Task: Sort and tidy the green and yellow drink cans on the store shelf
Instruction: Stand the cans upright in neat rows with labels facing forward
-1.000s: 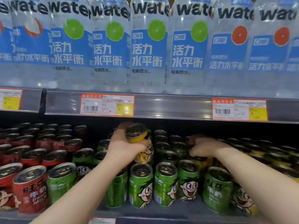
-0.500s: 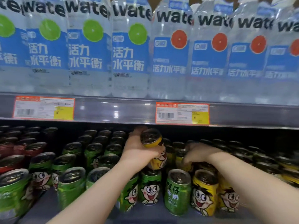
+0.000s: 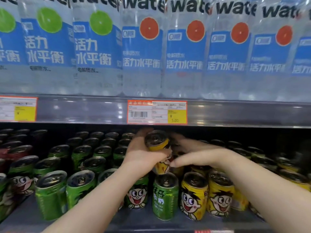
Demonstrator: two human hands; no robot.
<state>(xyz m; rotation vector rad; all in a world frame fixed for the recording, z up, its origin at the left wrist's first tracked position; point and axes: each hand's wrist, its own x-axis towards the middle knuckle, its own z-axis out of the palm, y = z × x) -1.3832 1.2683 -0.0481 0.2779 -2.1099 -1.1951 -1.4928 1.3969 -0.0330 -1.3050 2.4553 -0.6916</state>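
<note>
The left hand (image 3: 143, 153) grips a yellow can (image 3: 159, 148) raised above the shelf's (image 3: 151, 222) front row, right hand (image 3: 193, 153) open beside it; rigid, smooth, probably full and weighty, best held around its middle.

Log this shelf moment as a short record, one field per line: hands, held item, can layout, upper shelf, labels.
left hand: left hand grips a yellow can, lifted above the front row
right hand: right hand reaches in beside that can, fingers spread; nothing clearly held
front row: green cans on the left, yellow cans on the right
far left: red cans, partly in view
upper shelf: water bottles with lime or grapefruit labels
labels: price tag on the shelf edge
</note>
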